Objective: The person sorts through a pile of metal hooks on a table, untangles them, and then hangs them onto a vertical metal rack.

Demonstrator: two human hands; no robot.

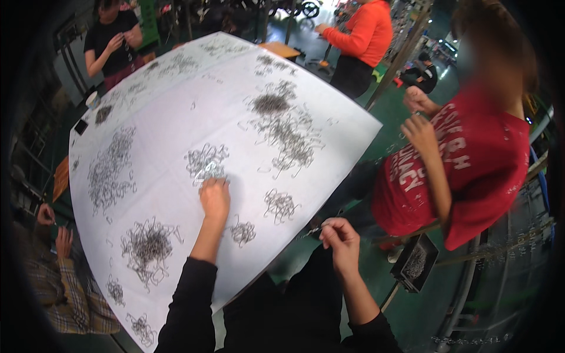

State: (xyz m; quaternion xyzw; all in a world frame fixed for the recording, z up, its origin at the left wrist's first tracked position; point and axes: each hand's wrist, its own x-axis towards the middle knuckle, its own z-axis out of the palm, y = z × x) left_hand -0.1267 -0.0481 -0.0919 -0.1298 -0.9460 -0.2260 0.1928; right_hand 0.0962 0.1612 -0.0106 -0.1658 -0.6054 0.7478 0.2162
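Note:
My left hand (215, 199) reaches over the white table, fingers curled together at the near edge of a small pile of thin bent wire hooks (206, 160). Some shinier pieces lie right by the fingertips, and what the fingers grip is hidden. Off the table's right edge, my right hand (343, 240) is closed in a pinch. Small thin wire hooks (313, 230) stick out to the left from between its thumb and fingers. Two smaller heaps, a round wire pile (280, 204) and a wire clump (242, 233), lie between my hands.
More wire heaps cover the white table (170, 112), with a paper cup (92, 100) and dark phone-like slab (81, 126) at its far left. A person in red (465, 159) stands close on my right, above a black bin (415, 263). Other people stand around the table.

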